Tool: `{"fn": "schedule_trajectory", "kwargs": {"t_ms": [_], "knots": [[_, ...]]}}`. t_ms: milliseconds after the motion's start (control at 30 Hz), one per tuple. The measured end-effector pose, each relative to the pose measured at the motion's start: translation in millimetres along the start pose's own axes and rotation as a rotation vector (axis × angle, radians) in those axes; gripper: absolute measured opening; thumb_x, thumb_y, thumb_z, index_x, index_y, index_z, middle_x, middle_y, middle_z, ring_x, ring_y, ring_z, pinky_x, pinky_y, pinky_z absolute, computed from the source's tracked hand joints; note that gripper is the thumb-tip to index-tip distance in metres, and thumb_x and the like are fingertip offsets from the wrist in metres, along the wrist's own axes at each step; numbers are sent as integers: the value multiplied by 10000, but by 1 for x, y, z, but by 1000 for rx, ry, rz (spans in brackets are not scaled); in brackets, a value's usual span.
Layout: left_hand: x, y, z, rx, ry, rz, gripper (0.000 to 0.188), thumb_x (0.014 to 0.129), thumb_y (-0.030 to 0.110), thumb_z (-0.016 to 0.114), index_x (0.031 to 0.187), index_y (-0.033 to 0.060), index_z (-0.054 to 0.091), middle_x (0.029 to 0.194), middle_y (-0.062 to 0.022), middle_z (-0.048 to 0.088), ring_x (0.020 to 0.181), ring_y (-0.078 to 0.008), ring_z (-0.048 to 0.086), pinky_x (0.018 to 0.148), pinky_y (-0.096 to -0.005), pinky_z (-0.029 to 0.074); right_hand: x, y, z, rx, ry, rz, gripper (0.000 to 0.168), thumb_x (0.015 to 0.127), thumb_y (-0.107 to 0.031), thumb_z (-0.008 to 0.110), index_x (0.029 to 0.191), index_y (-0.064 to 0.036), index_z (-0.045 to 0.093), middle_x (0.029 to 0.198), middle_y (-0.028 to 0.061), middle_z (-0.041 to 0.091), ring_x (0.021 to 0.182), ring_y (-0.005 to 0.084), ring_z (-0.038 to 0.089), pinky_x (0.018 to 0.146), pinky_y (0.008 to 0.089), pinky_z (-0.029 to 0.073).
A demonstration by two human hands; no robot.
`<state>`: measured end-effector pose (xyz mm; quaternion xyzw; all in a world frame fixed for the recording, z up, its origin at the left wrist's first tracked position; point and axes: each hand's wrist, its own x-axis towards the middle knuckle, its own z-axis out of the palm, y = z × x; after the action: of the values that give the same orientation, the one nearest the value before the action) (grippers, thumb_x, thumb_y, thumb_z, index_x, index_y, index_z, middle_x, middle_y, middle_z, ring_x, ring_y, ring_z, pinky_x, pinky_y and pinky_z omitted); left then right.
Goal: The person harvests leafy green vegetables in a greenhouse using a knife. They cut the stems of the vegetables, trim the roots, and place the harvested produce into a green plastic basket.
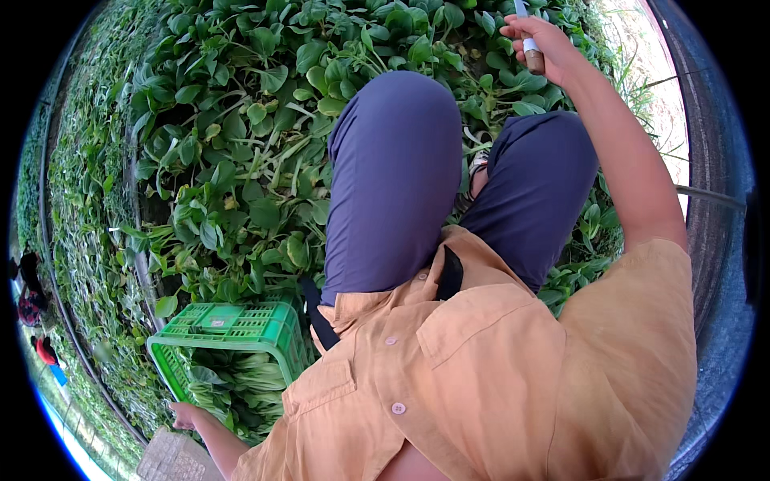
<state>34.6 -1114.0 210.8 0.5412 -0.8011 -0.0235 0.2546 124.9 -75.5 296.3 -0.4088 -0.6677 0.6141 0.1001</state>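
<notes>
My right hand [537, 45] holds a knife [532, 55] with a brown handle, a white band and a pale blade pointing away from me, above the leafy greens at the upper right. Down at the lower left, my left hand [185, 415] is by the near left corner of a green plastic crate [274, 327]; whether it grips the rim I cannot tell. Inside the crate lie cut leafy greens [240, 391] with pale stalks. Growing greens [264, 120] and loose leaves cover the ground before my knees.
A brown box-like object [174, 457] stands beside my left forearm. Long dark pipes or hoses [45, 198] run between the plant beds at left. Other people [30, 300] are at the far left edge. A pale strip and dark sheeting [710, 150] border the bed at right.
</notes>
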Motion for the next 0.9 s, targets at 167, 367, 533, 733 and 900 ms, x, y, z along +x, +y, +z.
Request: {"fn": "schedule_trajectory", "kwargs": {"t_ms": [167,367,533,733,900], "knots": [[-93,184,-29,-394,-71,647,819,893,398,623,1462,-57,248,1476,-293,315,1359,-399,349,1145,-448,289,12,42,-35,-351,-131,93,354,891,-170,543,1231,-76,519,964,32,599,712,95,519,595,259,448],[-402,404,-117,-721,-935,1460,553,968,148,555,1454,10,331,1469,-165,402,1355,-263,394,1140,-383,293,14,36,-32,-489,-283,111,423,893,-184,482,1308,-102,490,868,13,551,635,71,475,475,240,359],[-662,464,-167,-467,-1397,2238,370,909,136,593,1271,60,575,1274,-161,586,1214,-316,538,1036,-372,407,56,74,-42,-680,-464,63,415,892,-166,473,1299,-82,476,920,104,605,715,231,586,569,381,462],[-870,473,-154,-300,-894,3130,244,853,272,643,982,66,618,981,-103,631,1010,-281,605,986,-402,418,152,141,-39,-1036,-299,-36,353,914,-153,460,1257,-73,488,1044,173,641,965,361,617,818,485,480],[-931,477,-71,-584,-531,2890,351,816,351,675,988,51,618,986,-110,629,992,-282,608,1017,-443,393,229,173,-9,-1094,-322,-114,300,893,-130,484,1185,-70,519,1095,171,630,989,363,624,823,471,515]]}}
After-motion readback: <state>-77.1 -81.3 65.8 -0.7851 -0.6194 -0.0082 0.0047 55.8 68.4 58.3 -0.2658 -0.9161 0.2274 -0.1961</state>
